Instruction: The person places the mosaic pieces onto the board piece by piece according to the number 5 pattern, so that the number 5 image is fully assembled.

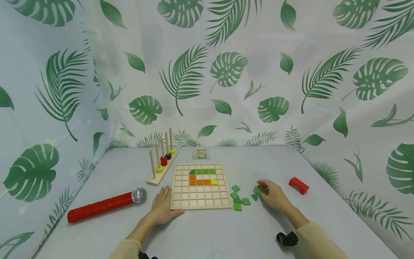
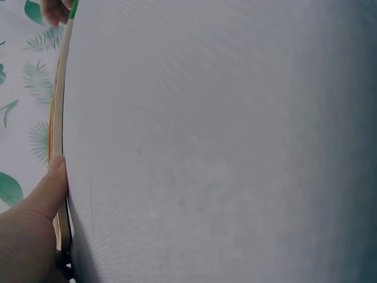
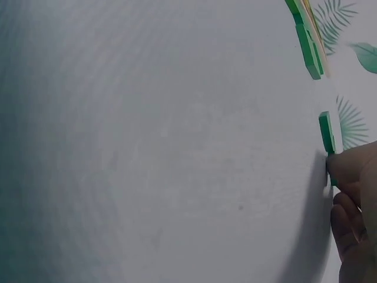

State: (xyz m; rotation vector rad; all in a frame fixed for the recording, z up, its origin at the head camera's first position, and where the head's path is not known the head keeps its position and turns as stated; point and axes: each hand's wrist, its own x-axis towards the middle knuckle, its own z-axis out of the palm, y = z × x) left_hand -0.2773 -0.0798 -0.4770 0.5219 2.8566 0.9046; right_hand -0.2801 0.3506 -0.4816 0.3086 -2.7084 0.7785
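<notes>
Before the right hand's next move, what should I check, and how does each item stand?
1. Left hand on the grid board: ok, it touches the front left corner.
2. Secure pinch on the green tile: cannot tell; the right hand reaches it, but the grasp is partly hidden.
3. Free squares: ok, the front rows are bare.
4. Clear slide to the board: not ok, loose green pieces lie between.
5. Match with the pattern card: cannot tell, its details are too small.
6. Red block out of the way: ok, it lies on the far side from the board.
</notes>
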